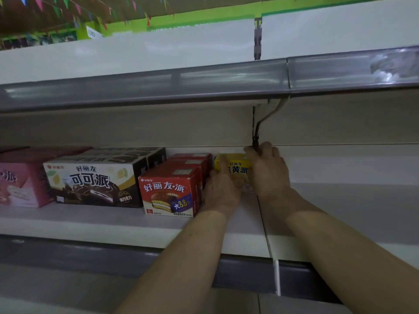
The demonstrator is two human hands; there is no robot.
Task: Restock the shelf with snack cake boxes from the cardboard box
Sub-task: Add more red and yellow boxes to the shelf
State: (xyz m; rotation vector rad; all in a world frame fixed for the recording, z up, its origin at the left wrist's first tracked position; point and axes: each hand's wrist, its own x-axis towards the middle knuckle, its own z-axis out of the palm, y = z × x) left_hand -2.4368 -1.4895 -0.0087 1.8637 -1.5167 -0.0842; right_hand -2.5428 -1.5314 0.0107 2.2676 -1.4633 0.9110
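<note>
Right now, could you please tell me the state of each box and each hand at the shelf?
yellow box: upright at the back of the shelf, held between both hands
left hand: gripping the yellow box's left side
right hand: gripping its right side
red box: closed, upright, front row
black box: closed, on the shelf
pink box: closed, partly out of frame

Your left hand (221,189) and right hand (268,173) flank one snack box (235,169) at the shelf's (90,220) centre. Left of it sits a row of boxes (169,196), then a wide box (95,180), then another (20,180) at frame's left edge.
</note>
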